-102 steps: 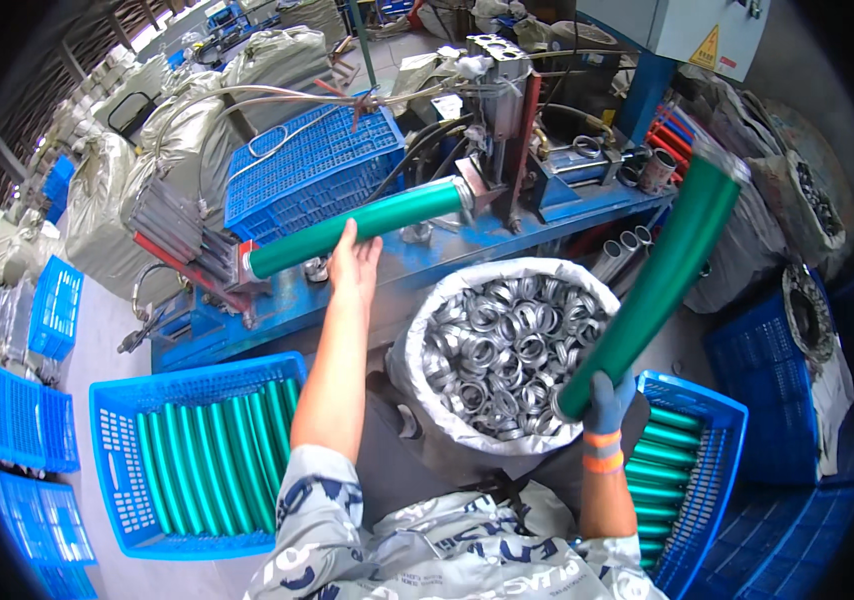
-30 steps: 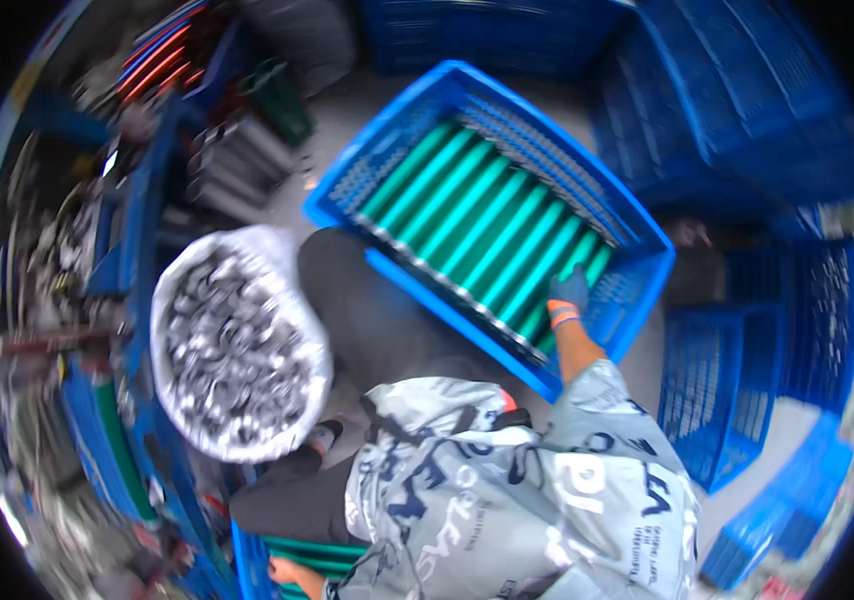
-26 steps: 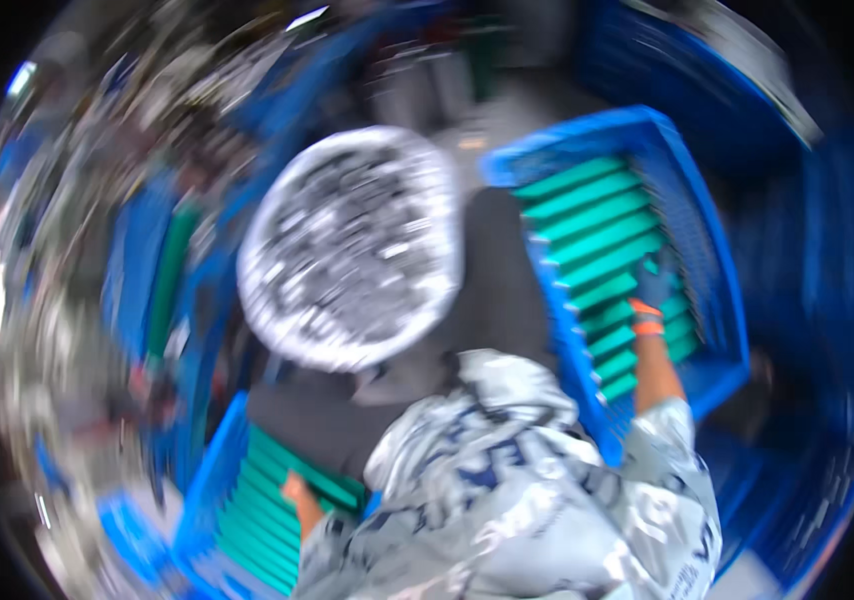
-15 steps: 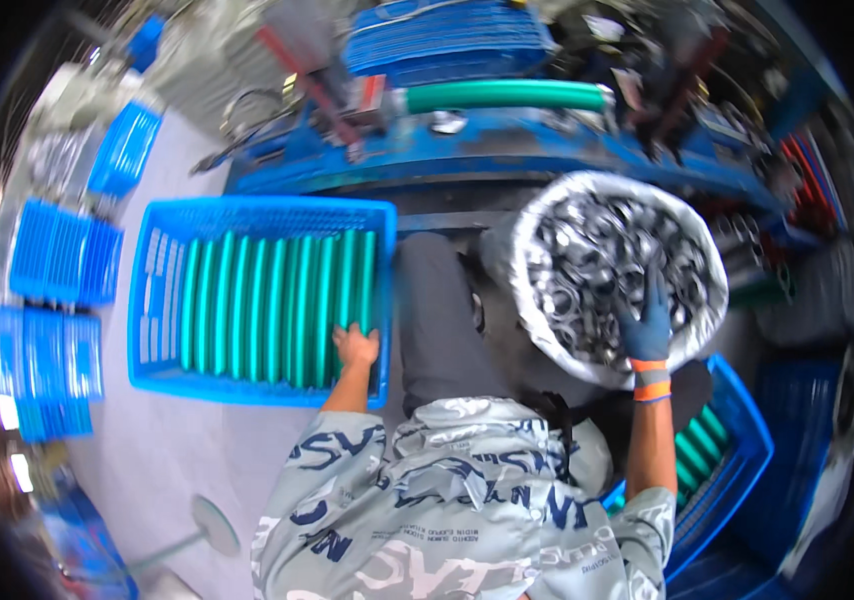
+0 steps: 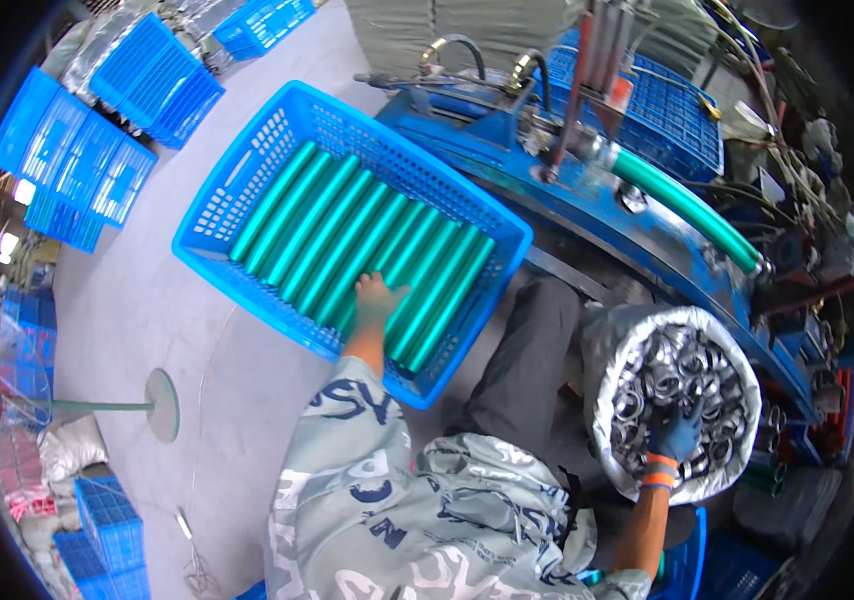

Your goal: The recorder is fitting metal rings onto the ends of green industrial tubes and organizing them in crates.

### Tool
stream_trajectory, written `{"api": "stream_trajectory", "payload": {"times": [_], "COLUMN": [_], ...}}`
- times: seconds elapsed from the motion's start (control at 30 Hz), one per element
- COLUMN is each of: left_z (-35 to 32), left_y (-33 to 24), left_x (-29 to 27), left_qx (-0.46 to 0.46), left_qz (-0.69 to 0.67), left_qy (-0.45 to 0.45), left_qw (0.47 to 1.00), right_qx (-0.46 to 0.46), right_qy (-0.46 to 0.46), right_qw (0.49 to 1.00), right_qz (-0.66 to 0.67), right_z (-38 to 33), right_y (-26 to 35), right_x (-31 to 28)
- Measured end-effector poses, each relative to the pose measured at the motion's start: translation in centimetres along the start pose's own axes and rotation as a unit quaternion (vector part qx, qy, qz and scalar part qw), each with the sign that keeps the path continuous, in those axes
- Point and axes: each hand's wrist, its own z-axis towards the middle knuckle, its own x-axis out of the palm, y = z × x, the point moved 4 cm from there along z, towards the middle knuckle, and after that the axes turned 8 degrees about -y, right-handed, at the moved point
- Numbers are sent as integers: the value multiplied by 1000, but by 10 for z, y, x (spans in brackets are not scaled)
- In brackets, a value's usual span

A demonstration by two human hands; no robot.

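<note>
Probably a factory workshop: blue machine (image 5: 597, 200), stacked crates (image 5: 97, 140).

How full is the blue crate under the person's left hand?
Partly full: green tubes lie in one layer in the blue crate; left hand rests on them.

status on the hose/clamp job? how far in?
Done: one green hose already lies on the blue machine. In hand: the bare left hand rests on the hoses in the blue crate, while the gloved right hand digs in the sack of metal clamps. Left: about a dozen hoses fill the crate and the sack looks full.
</note>
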Motion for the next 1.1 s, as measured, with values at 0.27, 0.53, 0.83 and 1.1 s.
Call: {"api": "stream_trajectory", "payload": {"times": [0.27, 0.53, 0.83, 1.1], "left_z": [-32, -104, -187, -286], "left_y": [-25, -137, -344, -430], "left_x": [-8, -76, -250, -294], "left_qx": [-18, 79, 382, 586], "left_qz": [-79, -336, -273, -232], "left_qy": [83, 33, 90, 170], "left_qw": [993, 938, 879, 757], "right_qx": [61, 107, 420, 365], "right_qy": [104, 47, 99, 11], "right_qw": [990, 963, 712, 305], "right_qz": [-71, 243, 555, 879], "right_z": [4, -49, -93, -86], "right_y": [-47, -79, -79, -44], "right_x": [14, -32, 6, -76]}}
